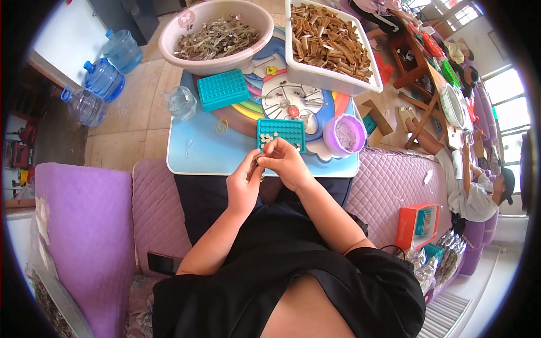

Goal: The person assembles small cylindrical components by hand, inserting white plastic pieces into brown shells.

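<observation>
My left hand (243,181) and my right hand (286,164) meet at the near edge of the low table. Both sets of fingers pinch a small dark, gold-tinged piece (257,160), mostly covered by the fingertips; its kind is too small to make out. Just beyond the hands lies a teal tray with rows of holes (290,128), with several small round pale pieces (267,138) at its left side. To its right stands a purple tub (332,135) with whitish bits inside. A second teal tray (222,90) sits farther back to the left.
A pink basin (169,53) of tangled strips and a white bin (349,84) of brown pieces stand at the back. A glass jug (180,103) is at the table's left edge. Water bottles (105,79) stand on the floor. Another person (476,194) sits far right.
</observation>
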`<state>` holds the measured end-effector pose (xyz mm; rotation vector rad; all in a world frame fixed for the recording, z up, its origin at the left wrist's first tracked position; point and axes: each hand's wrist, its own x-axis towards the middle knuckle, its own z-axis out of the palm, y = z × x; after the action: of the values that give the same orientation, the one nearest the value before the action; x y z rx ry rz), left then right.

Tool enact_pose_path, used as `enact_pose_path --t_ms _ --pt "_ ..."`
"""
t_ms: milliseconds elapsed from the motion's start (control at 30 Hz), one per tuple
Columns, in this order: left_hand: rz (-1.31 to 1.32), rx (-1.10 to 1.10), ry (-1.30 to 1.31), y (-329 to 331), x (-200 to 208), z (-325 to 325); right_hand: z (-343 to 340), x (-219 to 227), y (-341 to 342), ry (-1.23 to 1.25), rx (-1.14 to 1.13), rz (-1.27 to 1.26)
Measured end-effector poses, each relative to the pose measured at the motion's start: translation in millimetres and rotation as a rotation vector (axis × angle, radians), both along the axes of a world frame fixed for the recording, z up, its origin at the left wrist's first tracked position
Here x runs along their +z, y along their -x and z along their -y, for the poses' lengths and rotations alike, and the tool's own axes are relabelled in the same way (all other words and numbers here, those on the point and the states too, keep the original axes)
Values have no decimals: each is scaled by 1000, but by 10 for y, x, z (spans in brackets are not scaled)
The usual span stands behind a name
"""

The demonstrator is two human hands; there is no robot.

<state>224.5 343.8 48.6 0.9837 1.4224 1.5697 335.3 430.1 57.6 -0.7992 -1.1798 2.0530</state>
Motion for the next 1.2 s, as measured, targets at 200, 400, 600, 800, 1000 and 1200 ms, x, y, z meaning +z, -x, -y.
enact_pose_path --t_ms 200,400,600,800,1000,1200 --pt "662 -97 7 100 -3 17 3 -61 -15 216 122 -198" --pt "831 -196 -28 183 -192 22 9 -57 -15 319 216 -292" --pt "965 -180 18 149 -126 -8 16 -84 -24 319 173 -237" --pt "1005 -144 34 158 -132 -34 -180 124 -108 78 204 28" --pt "1013 -151 -8 235 -199 -12 -1242 614 -284 -432 -137 378" --pt "969 -249 -5 258 -163 -36 -2776 518 -630 -1037 -556 1040"
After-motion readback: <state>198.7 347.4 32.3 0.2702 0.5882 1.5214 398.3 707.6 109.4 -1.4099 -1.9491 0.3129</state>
